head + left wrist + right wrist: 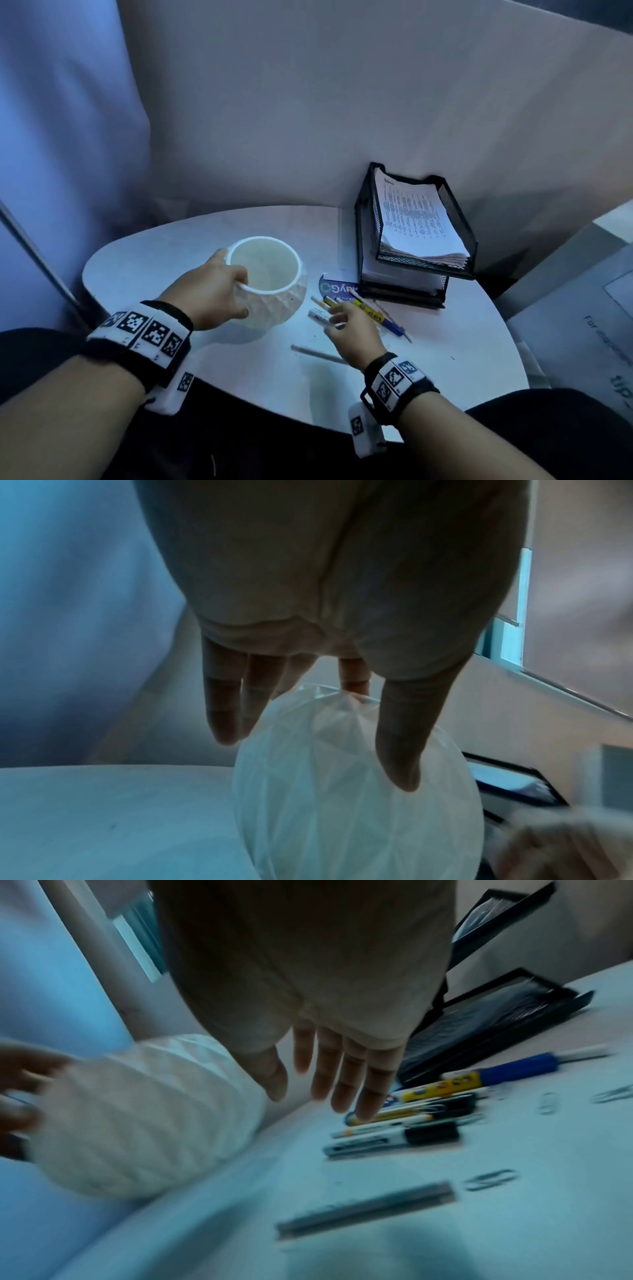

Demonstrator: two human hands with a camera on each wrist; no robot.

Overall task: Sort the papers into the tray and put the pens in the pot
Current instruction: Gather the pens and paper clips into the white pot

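Note:
A white faceted pot [270, 294] stands on the round white table [445, 349]. My left hand [239, 294] grips it at the rim, thumb on the outer wall [342, 818]. Several pens lie right of the pot: white markers [394, 1137], a yellow and blue pen [373, 313], and a grey pen [318, 354] nearer me. My right hand [334, 320] hovers over the markers with straight fingers [363, 1096] and holds nothing. The black mesh two-tier tray [366, 240] at the back right holds printed papers [414, 216] in its top tier. A blue printed card [337, 286] lies partly under the pens.
Paper clips [548, 1104] lie scattered on the table right of the pens. A grey partition wall stands right behind the tray. A pale box [582, 325] sits past the table's right edge. My lap is under the near edge.

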